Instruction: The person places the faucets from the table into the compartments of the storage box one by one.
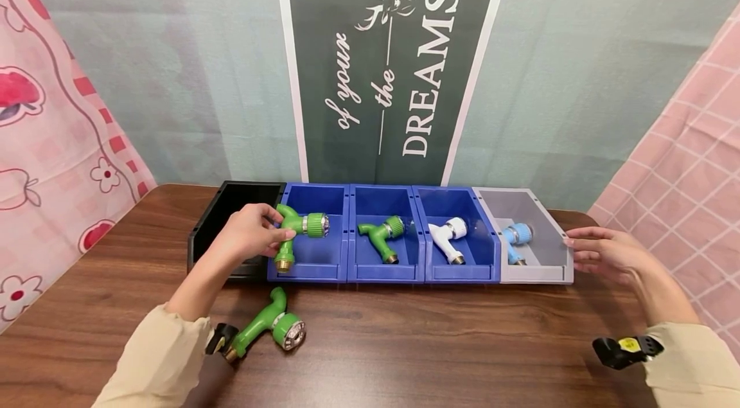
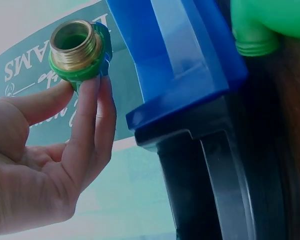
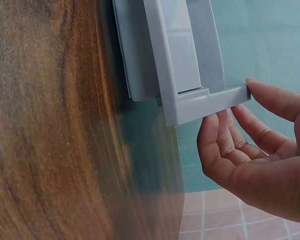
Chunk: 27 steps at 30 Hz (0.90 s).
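Observation:
My left hand [image 1: 252, 232] pinches a green tap [image 1: 293, 224] above the leftmost blue bin [image 1: 324, 273]. In the left wrist view the brass threaded end [image 2: 75, 47] of that tap points toward the camera. At the far right of the row, my right hand [image 1: 614, 255] holds the side rim of the grey bin [image 1: 534, 274]. The right wrist view shows its fingertips on both sides of the rim's edge [image 3: 215, 103]. A second green tap [image 1: 268, 324] lies on the table, close to my left wrist.
A black bin [image 1: 254, 193] adjoins the row's left end. The middle blue bin holds a green tap [image 1: 383, 238], the right blue bin a white tap [image 1: 448, 239], the grey bin a light blue tap [image 1: 516, 241]. Behind the wooden table [image 1: 439, 350] hangs a printed curtain [image 1: 231, 74].

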{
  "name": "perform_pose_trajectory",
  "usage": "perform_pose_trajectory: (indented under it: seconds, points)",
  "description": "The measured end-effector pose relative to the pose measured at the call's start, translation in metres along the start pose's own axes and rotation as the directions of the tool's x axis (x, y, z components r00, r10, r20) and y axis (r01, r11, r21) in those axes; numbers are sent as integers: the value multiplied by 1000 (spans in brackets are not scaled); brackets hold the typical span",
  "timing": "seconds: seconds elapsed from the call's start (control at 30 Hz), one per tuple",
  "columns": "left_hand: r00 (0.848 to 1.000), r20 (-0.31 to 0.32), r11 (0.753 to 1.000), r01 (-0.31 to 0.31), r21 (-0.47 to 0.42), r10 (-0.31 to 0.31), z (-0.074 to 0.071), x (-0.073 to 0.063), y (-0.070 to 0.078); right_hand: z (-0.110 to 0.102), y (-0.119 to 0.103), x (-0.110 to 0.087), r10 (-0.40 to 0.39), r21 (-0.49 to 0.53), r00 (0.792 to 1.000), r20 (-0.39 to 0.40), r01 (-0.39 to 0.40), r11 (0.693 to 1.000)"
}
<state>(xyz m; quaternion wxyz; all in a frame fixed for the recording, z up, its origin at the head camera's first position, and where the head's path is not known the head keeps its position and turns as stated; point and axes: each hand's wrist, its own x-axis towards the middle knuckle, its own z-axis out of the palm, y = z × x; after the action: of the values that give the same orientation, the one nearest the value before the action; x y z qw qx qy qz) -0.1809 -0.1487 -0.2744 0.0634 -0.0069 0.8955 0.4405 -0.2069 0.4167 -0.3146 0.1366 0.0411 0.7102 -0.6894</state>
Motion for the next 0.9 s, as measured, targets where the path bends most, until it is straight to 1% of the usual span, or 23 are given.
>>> perform_pose_trajectory:
  seconds: [0.2,0.57,0.73,0.9]
  points:
    - [1000,0,999,22,28,-22,3,8,6,0,0,1,22,-13,1000,-20,-22,1000]
    - [999,-19,993,48,109,-46,6,19,13,0,-1,0,23,-23,1000,-21,-24,999]
    - [998,-22,991,63,122,-60,9,23,15,-1,-1,0,22,-18,1000,-18,-22,1000]
    - [996,-29,988,91,122,-88,11,28,14,-1,0,0,12,-12,1000,-6,-13,1000]
